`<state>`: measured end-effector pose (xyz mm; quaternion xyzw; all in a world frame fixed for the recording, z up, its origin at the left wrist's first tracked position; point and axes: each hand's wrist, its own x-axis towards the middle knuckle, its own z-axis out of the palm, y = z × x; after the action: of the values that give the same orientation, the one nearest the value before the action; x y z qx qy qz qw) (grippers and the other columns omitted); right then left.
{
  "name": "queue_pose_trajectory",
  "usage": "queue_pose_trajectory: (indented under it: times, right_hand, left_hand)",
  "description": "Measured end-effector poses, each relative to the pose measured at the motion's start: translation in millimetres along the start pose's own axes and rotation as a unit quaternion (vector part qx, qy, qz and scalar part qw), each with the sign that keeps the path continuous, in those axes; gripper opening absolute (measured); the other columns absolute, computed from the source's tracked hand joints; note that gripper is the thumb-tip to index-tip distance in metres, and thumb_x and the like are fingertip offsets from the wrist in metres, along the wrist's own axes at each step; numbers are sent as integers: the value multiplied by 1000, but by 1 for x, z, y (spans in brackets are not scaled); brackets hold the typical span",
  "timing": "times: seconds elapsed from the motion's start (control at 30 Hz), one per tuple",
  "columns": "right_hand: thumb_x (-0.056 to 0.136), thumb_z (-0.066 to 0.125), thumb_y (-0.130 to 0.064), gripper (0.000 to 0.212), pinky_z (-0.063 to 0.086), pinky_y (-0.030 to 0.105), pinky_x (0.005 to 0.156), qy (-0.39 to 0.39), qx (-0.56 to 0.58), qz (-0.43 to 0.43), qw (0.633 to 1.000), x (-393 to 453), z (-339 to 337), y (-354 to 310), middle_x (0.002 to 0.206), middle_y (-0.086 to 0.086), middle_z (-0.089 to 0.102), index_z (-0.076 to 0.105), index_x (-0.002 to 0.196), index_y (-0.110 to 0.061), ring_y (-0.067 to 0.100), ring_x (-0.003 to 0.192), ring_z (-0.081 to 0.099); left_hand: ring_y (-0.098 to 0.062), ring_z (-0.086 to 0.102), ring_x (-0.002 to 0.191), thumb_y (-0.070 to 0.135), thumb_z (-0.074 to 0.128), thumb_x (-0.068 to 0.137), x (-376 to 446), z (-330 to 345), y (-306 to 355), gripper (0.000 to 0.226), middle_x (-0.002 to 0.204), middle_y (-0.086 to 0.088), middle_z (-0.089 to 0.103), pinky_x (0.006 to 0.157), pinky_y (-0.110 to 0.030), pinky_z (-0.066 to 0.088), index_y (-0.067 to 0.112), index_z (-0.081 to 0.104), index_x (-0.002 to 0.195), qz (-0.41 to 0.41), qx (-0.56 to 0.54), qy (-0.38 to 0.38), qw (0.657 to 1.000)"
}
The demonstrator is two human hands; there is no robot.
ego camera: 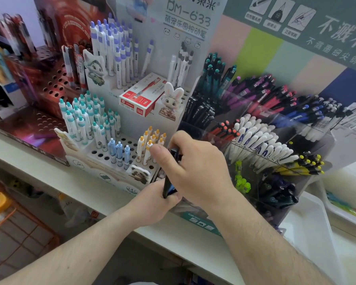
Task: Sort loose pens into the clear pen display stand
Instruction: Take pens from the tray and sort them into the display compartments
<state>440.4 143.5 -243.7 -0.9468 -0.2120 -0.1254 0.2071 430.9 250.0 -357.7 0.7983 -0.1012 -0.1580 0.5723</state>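
Both my hands meet at the front left corner of the clear pen display stand (308,188). My left hand (154,202) grips the lower ends of a small bunch of dark pens (170,182), which stand nearly upright. From above, my right hand (197,167) curls over the same bunch, thumb on the left side near the pens' tops. How many pens are in the bunch is hidden by my fingers. The stand's compartments hold black, red, white, purple, blue, yellow and green pens, leaning to the right.
A white cardboard pen display (115,153) with teal, blue and orange-capped pens stands just left of my hands, a red pen box (140,97) on its middle tier. A dark red perforated stand (49,85) sits further left. A white tray (308,229) lies at the right.
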Motion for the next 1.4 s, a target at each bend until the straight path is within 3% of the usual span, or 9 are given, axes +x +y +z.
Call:
queue_pose_trajectory:
  times: [0.17, 0.4, 0.63, 0.77, 0.87, 1.1, 1.2, 1.3, 1.4]
  right_hand:
    - [95, 45, -40, 25, 50, 42, 53, 76, 46, 14, 996, 1, 7, 0, 60, -4, 57, 54, 91, -17, 25, 54, 57]
    - [97, 50, -53, 35, 52, 43, 66, -48, -23, 57, 997, -3, 3, -2, 70, -3, 55, 48, 92, -18, 26, 69, 59]
    - [97, 58, -18, 10, 52, 34, 64, -17, 128, 79, 988, -4, 2, -2, 76, -6, 60, 48, 98, -20, 13, 69, 60]
    - [97, 60, -11, 13, 49, 17, 51, 97, 228, 76, 966, 4, -20, 6, 72, -6, 60, 54, 96, -22, 4, 60, 61]
    - [95, 61, -8, 23, 50, 29, 48, 250, 286, 71, 922, 16, -43, 18, 79, 11, 66, 49, 94, -28, 22, 54, 62]
    - [97, 55, -3, 24, 47, 32, 38, 483, 335, 100, 803, 37, -60, 46, 66, -6, 63, 40, 90, -21, 11, 40, 56]
    - [97, 55, -4, 25, 46, 25, 41, 515, 307, 94, 794, 42, -60, 52, 74, 3, 59, 40, 87, -21, 8, 43, 58]
    - [96, 58, -11, 25, 51, 39, 45, 508, 260, 83, 817, 50, -54, 58, 81, 12, 58, 41, 86, -28, 16, 49, 62]
    - [95, 61, -18, 26, 51, 45, 49, 474, 218, 91, 848, 60, -44, 63, 78, -1, 57, 42, 85, -32, 19, 49, 63]
  left_hand:
    - [8, 48, 49, 13, 54, 99, -3, 2, 14, 35, 48, 28, 52, 50, -12, 34, 33, 44, 72, 7, -13, 27, 1000]
    - [-4, 55, 65, 25, 57, 94, 4, 1, 4, 7, 70, 11, 64, 62, -29, 45, 29, 59, 88, 15, -38, 18, 999]
    - [3, 49, 54, 12, 57, 95, 0, -2, 11, 27, 55, 20, 56, 56, -20, 35, 28, 53, 73, 17, -34, 31, 999]
    - [2, 63, 82, 23, 59, 97, -4, -4, 9, 8, 85, 16, 70, 72, -15, 48, 28, 65, 97, 5, -54, 28, 998]
    - [10, 59, 73, 19, 57, 98, -7, -5, 8, 9, 74, 27, 64, 64, -7, 44, 25, 63, 97, -3, -84, 28, 996]
    - [11, 54, 59, 11, 56, 98, -6, -8, 14, 12, 60, 24, 59, 58, -5, 41, 20, 64, 94, -7, -146, 60, 987]
    - [11, 54, 57, 8, 54, 98, -8, -9, 18, 15, 57, 25, 58, 57, -6, 41, 20, 62, 91, 1, -158, 56, 986]
    - [11, 55, 58, 7, 54, 98, -10, -11, 19, 17, 56, 26, 58, 57, -6, 41, 20, 61, 90, 2, -162, 57, 985]
    - [11, 54, 58, 9, 54, 99, -10, -11, 21, 17, 57, 26, 58, 58, -6, 41, 21, 61, 90, 4, -159, 56, 986]
